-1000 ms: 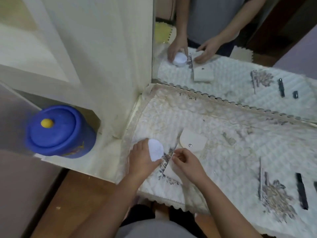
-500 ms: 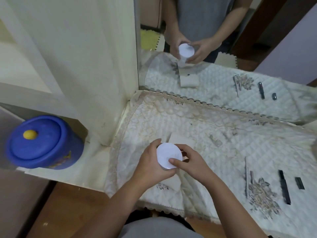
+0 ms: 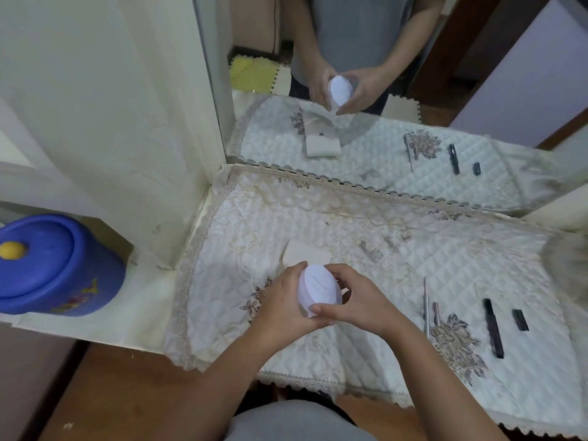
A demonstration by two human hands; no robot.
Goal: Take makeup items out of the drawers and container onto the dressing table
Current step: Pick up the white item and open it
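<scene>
A round white compact is held above the dressing table's quilted cloth, tilted with its lid facing up. My left hand grips its left side and underside. My right hand closes on its right edge, thumb at the front rim. A cream pouch lies flat on the cloth just behind my hands, partly hidden by them. On the right of the cloth lie a thin metal tool, a long black tube and a short black tube.
A blue lidded tub with a yellow knob stands on the low shelf at the left. A cream cabinet wall rises beside the table. The mirror behind reflects the table and the person.
The compact has been lifted off the cloth and now sits between both hands, tilted. The right hand left the pouch and joined the left on the compact. The view shifted left and down.
</scene>
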